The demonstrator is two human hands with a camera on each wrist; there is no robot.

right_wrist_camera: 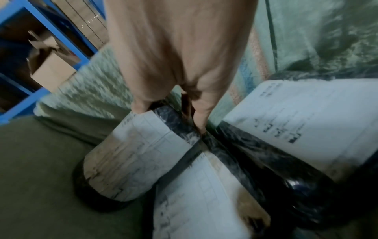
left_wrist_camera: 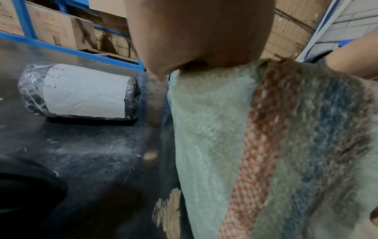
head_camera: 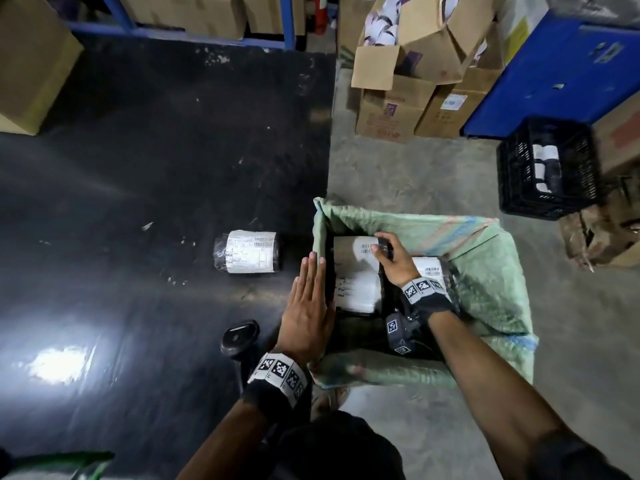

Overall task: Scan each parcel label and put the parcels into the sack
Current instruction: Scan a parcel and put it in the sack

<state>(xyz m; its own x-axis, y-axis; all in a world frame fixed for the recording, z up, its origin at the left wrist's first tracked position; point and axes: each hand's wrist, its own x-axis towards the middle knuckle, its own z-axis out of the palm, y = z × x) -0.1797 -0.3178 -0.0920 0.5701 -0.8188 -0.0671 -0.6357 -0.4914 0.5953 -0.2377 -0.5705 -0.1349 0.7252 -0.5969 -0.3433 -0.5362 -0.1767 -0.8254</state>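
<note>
Both hands work at the green woven sack (head_camera: pixel 485 271): the right hand (head_camera: pixel 394 258) curls its grip on a black-wrapped labelled parcel (head_camera: pixel 353 258) just inside, beside two others, while the left hand (head_camera: pixel 308 306) presses flat, fingers straight, on the sack's rim. One labelled parcel on the black surface (head_camera: pixel 247 251) waits, handheld scanner (head_camera: pixel 240 337) nearby; by my judgement, the job is nearly finished.

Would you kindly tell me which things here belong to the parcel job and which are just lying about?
Belonging to the job:
- green woven sack
- parcel in right hand
- two parcels already inside
- parcel on black mat
- handheld scanner

Just lying about:
- cardboard boxes
- black crate
</note>
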